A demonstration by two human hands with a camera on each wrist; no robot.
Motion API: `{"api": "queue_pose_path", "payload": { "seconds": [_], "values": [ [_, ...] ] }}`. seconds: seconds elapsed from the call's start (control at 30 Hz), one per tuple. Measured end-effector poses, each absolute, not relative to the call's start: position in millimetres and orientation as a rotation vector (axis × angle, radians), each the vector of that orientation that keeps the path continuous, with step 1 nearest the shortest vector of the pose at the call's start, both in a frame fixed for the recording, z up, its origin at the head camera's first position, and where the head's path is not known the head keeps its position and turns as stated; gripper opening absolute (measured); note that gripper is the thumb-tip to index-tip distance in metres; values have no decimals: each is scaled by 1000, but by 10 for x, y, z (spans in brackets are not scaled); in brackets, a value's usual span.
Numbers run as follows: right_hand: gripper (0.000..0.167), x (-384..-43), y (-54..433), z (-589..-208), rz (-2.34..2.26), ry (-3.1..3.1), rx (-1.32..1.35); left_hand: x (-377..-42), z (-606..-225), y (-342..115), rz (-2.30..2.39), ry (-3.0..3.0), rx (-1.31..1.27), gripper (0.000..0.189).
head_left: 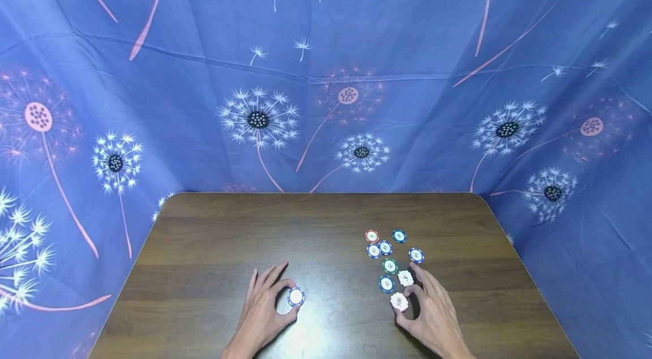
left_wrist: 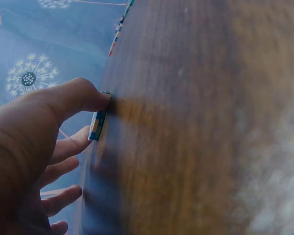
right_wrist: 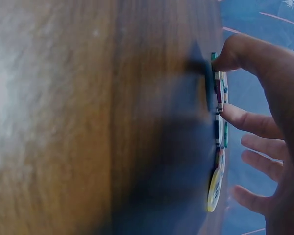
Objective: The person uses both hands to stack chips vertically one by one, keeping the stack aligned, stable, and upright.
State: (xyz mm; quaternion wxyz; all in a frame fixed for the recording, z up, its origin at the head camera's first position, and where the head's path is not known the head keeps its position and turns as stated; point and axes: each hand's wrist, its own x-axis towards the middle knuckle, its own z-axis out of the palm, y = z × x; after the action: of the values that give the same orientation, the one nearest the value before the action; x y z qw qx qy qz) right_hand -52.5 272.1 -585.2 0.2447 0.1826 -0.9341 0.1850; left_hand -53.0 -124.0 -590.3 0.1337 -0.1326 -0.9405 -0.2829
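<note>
My left hand pinches a blue-rimmed poker chip between thumb and index finger, its other fingers spread. The left wrist view shows this chip edge-on, low over the wood or on it; I cannot tell which. On the right, my right hand pinches a white poker chip by its edges with thumb and index finger. Just beyond it another white chip lies near the index and middle fingers. A blue chip and a green chip lie close by.
Farther back on the brown wooden table lie a red chip, a dark blue-green chip and several blue chips. Two of those touch or overlap. A blue dandelion-print cloth hangs behind and beside the table.
</note>
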Motion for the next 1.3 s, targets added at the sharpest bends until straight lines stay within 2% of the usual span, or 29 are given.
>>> {"api": "queue_pose_path", "payload": {
  "seconds": [0.27,0.9,1.3],
  "values": [
    [35,-593,2519,-5785,532,-2507,575,-541,-5902,-1242,-811,-2721,-392,37],
    [38,-870,1443,-5787,579,-2614,906,-534,-5919,-1245,-798,-2718,-392,38],
    [39,-1008,1032,-5756,508,-2657,1055,-531,-5927,-1245,-786,-2725,-407,40]
  ]
}}
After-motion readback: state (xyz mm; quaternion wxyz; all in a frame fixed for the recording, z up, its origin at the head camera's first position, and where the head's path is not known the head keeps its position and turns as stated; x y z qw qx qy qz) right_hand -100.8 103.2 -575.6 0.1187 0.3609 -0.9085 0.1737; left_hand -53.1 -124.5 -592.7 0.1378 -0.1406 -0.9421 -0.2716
